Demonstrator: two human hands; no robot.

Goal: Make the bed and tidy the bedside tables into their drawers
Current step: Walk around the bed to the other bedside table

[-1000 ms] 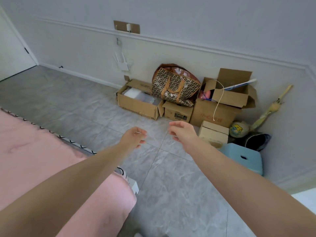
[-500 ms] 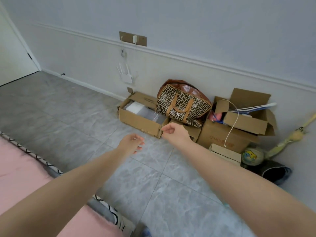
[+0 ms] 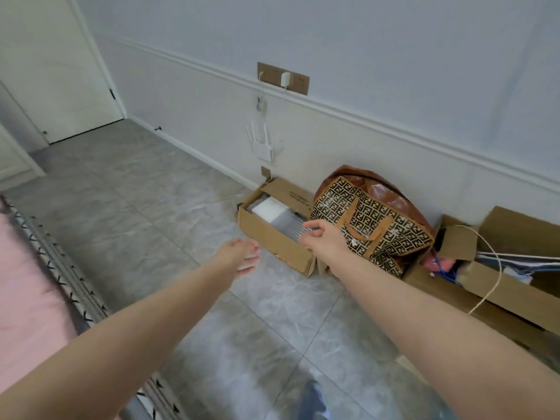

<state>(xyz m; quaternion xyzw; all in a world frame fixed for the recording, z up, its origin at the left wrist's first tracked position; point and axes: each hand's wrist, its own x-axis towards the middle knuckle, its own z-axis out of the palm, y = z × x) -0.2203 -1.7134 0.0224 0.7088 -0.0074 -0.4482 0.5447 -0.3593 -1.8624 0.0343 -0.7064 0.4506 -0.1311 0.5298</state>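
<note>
At the left edge of the frame I see the bed, a strip of pink cover with a black-and-white patterned border running diagonally toward the bottom centre; only this corner shows, and no bedside tables or drawers are in view. I judge the cover to be soft, light and limp, so it should drape and wrinkle rather than hold shape, and is best taken by pinching its bordered hem near a corner with both hands and drawing it taut; it may slide on the mattress. Just left of centre, my left hand is extended over the grey tiled floor, fingers loosely spread and holding nothing. At centre, my right hand is also empty, its fingers partly curled with the thumb toward them, lying in the picture before an open cardboard box against the wall. Right of that, a brown patterned bag leans on the wall, and further boxes with a loose white cord fill the right edge. Both hands are well apart from the bed.
</note>
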